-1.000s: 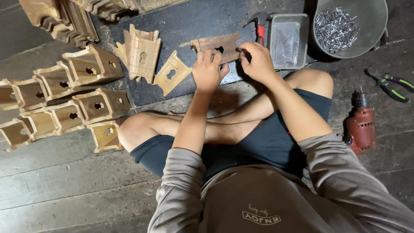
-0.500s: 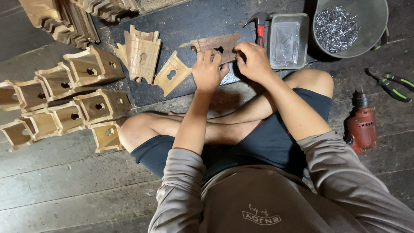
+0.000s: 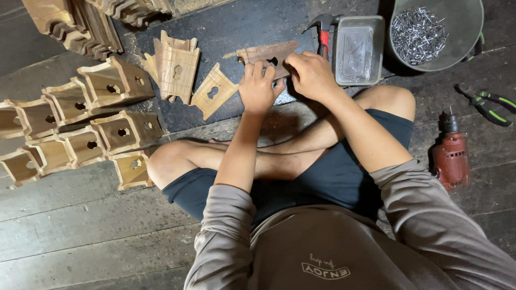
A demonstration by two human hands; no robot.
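Dark mat [image 3: 226,32] on plank floor, far centre. Brown cut-out wooden panel [image 3: 267,52] lies there; left hand [image 3: 258,88] and right hand [image 3: 312,75] curl fingers closed on its near edge. Risk: thin panel may split or slip; hammer [image 3: 324,33] close by.

This is my little woodworking setup, basically a workshop on the floor. I sit cross-legged right on the worn dark plank floor [image 3: 80,236], no bench at all. Rows of half-built wooden boxes [image 3: 80,129] with cut-out holes line the left side, and more stacked wooden pieces [image 3: 75,24] sit at the top left corner. Loose cut panels [image 3: 177,67] lie on a dark mat [image 3: 242,27]. Along the top edge there's a hammer [image 3: 323,32], a clear plastic tray [image 3: 359,48] and a bucket of nails [image 3: 430,32]. On the right, a red drill [image 3: 450,156] and green-handled pliers [image 3: 486,104].
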